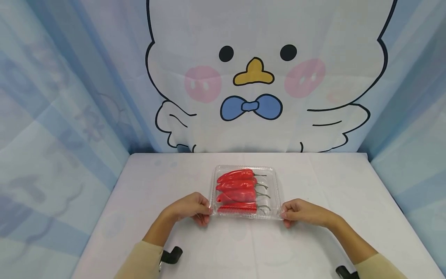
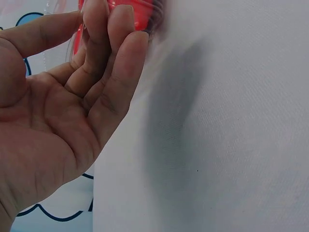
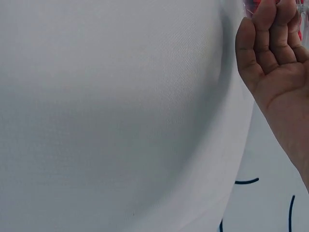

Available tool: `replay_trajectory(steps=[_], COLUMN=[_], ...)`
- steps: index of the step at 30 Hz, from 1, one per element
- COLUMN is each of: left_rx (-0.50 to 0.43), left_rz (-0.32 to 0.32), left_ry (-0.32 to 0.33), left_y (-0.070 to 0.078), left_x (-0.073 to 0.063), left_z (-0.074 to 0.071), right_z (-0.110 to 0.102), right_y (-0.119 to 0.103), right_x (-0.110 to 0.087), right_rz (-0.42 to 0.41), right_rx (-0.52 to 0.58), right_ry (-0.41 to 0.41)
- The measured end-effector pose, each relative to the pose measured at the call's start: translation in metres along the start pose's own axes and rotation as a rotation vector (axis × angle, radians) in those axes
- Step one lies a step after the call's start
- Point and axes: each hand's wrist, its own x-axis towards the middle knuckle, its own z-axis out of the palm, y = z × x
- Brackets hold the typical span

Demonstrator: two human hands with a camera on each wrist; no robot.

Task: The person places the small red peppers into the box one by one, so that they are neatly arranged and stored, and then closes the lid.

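A clear plastic container (image 1: 275,193) with several red peppers (image 1: 238,186) in it is over the middle of the white table in the head view. The peppers lie side by side, green stems to the right. My left hand (image 1: 193,207) pinches the container's near left corner between thumb and fingers. At the near right corner, my right hand (image 1: 304,212) pinches the edge in the same way. In the left wrist view, the left hand (image 2: 72,92) shows its palm, with red behind the fingertips. Only part of the right hand (image 3: 275,63) appears in the right wrist view.
A white cloth covers the table (image 1: 251,248). Behind it hangs a curtain (image 1: 258,135) with a cartoon bird, and patterned blue curtains (image 1: 52,155) stand at both sides. Black wrist mounts (image 1: 172,255) show near both sleeves.
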Motion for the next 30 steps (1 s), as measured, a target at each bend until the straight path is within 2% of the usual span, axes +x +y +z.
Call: replay_trajectory(steps=[11, 19, 30], left_rx=[0.020, -0.007, -0.012], left_rz=[0.034, 0.015, -0.007], left_ry=[0.011, 0.022, 0.026], left_y=[0.0003, 0.0010, 0.0014], left_x=[0.0001, 0.0002, 0.0002], left_z=[0.0011, 0.0026, 0.0031], right_z=[0.0017, 0.0044, 0.0041], right_y=[0.0003, 0.0013, 0.0008], right_x=[0.0016, 0.0044, 0.0035], right_rz=[0.010, 0.037, 0.000], right_rx=[0.030, 0.073, 0.055], right_ry=[0.012, 0.026, 0.016])
